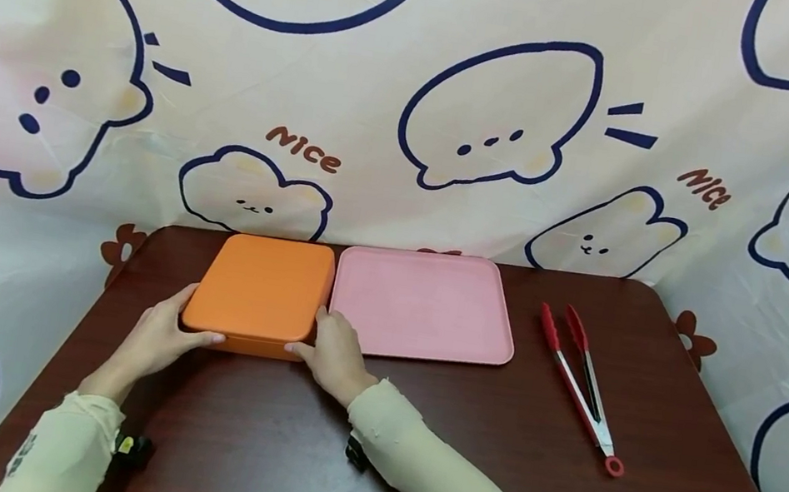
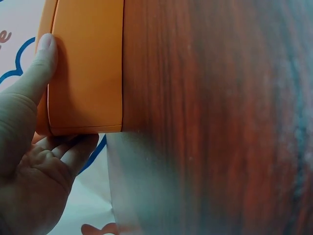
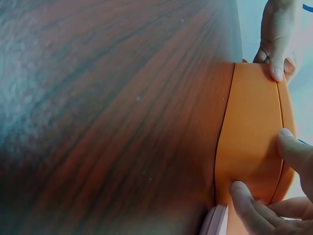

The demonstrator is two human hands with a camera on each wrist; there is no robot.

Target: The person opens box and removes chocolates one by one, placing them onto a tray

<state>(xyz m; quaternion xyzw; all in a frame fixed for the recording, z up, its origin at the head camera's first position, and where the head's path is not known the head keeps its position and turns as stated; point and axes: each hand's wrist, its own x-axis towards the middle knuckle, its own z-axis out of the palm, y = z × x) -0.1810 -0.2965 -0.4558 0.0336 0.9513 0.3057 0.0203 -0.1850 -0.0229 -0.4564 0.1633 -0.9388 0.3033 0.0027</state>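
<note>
An orange lidded box (image 1: 262,286) sits at the back left of the table, a thin seam running round it below the top. My left hand (image 1: 157,335) holds its near left corner, the thumb on the front face by the seam and the fingers along the left side. At the near right corner, my right hand (image 1: 337,353) grips the box with its thumb on the front. In the right wrist view, the right thumb (image 3: 292,147) lies at the seam of the box (image 3: 249,132). The left wrist view shows the left fingers partly hidden behind the box's side (image 2: 88,68).
A pink tray (image 1: 424,305) lies close against the box's right side. Farther right are red-handled tongs (image 1: 588,399), their arms spread apart. A printed cloth (image 1: 377,101) hangs behind and beside the dark wooden table (image 1: 247,435).
</note>
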